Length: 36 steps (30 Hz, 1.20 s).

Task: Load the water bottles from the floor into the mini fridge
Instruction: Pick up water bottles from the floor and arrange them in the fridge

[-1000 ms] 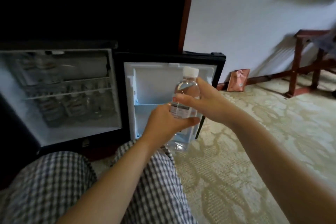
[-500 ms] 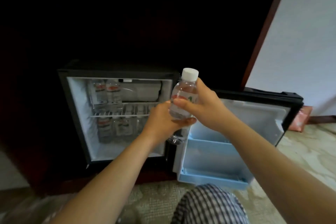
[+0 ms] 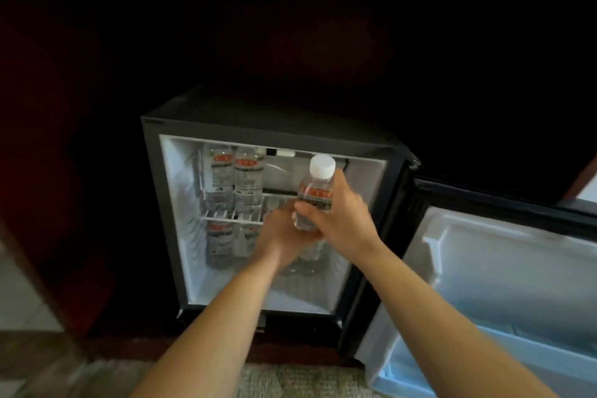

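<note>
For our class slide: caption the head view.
Left hand and right hand hold a white-capped water bottle before the open mini fridge, other bottles inside.

So the left arm [image 3: 223, 320] and right arm [image 3: 433, 304] are both bare, stretched forward and angling in to meet at the bottle [image 3: 316, 195]. The right hand [image 3: 344, 220] is wrapped round the bottle's middle, thumb across the front. The left hand [image 3: 279, 237] sits just below and left of that, gripping the bottle's lower part, knuckles facing up.
</note>
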### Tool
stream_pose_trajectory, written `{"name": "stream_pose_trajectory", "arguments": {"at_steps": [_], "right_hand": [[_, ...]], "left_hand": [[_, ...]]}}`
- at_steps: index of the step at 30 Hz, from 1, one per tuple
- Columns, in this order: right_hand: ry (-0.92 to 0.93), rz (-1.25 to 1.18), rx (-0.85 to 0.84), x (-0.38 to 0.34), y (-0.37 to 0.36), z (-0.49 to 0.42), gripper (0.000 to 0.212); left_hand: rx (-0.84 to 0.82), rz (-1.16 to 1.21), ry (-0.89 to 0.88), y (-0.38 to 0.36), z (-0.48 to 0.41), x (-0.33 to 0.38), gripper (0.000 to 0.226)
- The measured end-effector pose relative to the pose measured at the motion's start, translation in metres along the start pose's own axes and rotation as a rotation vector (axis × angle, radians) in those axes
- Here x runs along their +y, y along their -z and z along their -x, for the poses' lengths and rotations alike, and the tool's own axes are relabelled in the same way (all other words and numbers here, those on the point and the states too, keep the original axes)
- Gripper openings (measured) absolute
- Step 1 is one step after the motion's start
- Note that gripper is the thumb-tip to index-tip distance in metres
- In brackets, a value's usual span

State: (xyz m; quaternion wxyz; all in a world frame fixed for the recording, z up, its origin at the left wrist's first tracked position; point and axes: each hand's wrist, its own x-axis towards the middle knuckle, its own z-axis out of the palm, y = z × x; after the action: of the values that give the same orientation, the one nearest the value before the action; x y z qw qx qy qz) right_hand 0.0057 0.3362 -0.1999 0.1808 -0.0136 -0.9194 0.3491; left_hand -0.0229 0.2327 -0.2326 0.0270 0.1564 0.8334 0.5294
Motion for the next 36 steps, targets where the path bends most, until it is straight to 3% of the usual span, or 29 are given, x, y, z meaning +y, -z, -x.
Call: {"name": "stream_pose_trajectory", "arguments": {"at_steps": [4, 13, 20, 24, 29, 36], "right_hand": [[-0.027, -0.037, -0.069, 0.006, -0.022, -0.025, 0.058], [-0.08, -0.192, -0.087, 0.023, -0.047, -0.052, 0.061], [-0.101, -0.178, 0.011, 0.038, -0.054, -0.076, 0.045], [-0.088, -0.275, -0.054, 0.043, -0.051, -0.082, 0.044], [-0.109, -0.357, -0.151, 0.05, -0.047, -0.087, 0.058], [-0.082, -0.323, -0.146, 0.049, -0.048, -0.087, 0.055]], "left_hand": [[-0.024, 0.011, 0.051, 0.004, -0.023, -0.017, 0.02], [-0.032, 0.034, 0.061, 0.004, -0.057, -0.041, 0.033], [0.005, 0.062, -0.012, -0.004, -0.074, -0.046, 0.03], [0.014, 0.08, 0.003, -0.004, -0.085, -0.05, 0.041], [-0.029, 0.022, 0.02, -0.001, -0.095, -0.053, 0.046], [-0.029, 0.026, 0.009, -0.003, -0.094, -0.05, 0.047]]}}
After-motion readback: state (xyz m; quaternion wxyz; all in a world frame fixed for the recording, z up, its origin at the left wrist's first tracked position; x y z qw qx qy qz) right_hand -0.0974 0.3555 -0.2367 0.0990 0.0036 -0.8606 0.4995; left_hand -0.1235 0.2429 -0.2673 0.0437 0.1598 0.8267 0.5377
